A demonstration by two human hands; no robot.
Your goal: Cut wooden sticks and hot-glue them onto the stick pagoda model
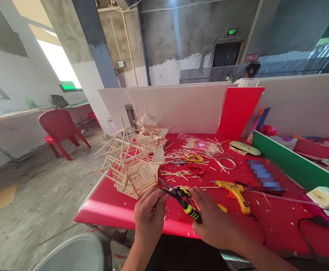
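My right hand (209, 214) is wrapped round the black and yellow-green handles of pliers (191, 211), whose dark jaws point left to my other hand. My left hand (150, 210) has its fingers pinched together by the tips of the jaws; what they hold is too small to make out. Just beyond it stands a model of thin wooden sticks (136, 169), with an open frame in front and a tiered pointed roof behind. Loose sticks (178, 173), yellow-handled scissors (194, 159) and red-handled scissors (195, 171) lie to the right of the model.
A yellow glue gun (234, 192) lies on the red table (107, 210), near a roll of tape (227, 163) and a bag of sticks (199, 145). A green board (294, 162) stands at the right. A grey bin (74, 254) is below left. Behind the partitions is a person (246, 81).
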